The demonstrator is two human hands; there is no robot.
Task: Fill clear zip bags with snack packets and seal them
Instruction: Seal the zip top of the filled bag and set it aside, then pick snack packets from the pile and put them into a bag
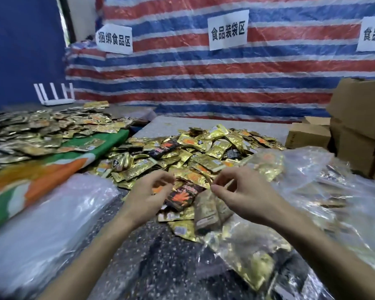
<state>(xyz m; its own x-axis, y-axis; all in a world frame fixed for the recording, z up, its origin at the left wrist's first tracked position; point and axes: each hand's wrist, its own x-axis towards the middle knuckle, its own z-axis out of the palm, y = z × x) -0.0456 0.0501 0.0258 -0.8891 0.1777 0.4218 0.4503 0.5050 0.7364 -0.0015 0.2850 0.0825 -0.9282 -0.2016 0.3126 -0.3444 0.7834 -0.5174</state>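
Left hand (148, 192): loosely curled, empty, just above packets (204, 152) heaped on table (160, 260). Right hand (238, 191): thumb near forefinger, grip impossible to tell. Light, slick, crinkly foil; probably best pinched at a flat edge. Filled bags (305, 169) rightward.

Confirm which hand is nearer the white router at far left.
Left. The left hand is over the snack packets, this side and right of the router; the right hand is farther right.
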